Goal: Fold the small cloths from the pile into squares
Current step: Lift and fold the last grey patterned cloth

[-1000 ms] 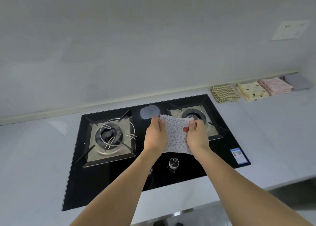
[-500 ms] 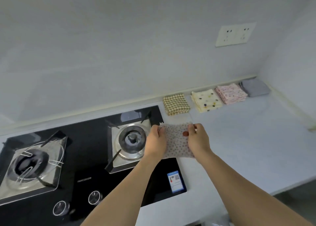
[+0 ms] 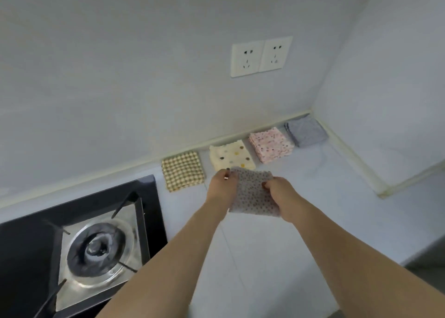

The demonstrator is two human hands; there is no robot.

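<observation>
Both the left hand (image 3: 222,187) and right hand (image 3: 281,194) grip the dotted cloth (image 3: 252,194) above the counter (image 3: 265,257), near 4 folded cloths (image 3: 271,145).

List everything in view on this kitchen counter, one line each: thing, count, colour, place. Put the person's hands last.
Folded checked cloth: one, tan and cream, on the counter by the back wall, nearest the hob.
Folded dotted cloth: one, cream with coloured dots, right of the checked one.
Folded floral cloth: one, pink, further right.
Folded plain cloth: one, grey, in the corner.
Spotted cloth: one, white with small dark spots, held above the counter.
Gas hob: one, black glass, lower left, one burner showing.
Double wall socket: one, white, on the wall.
Countertop: one, pale grey.
Left hand: grips the spotted cloth's left edge.
Right hand: grips its right edge.
</observation>
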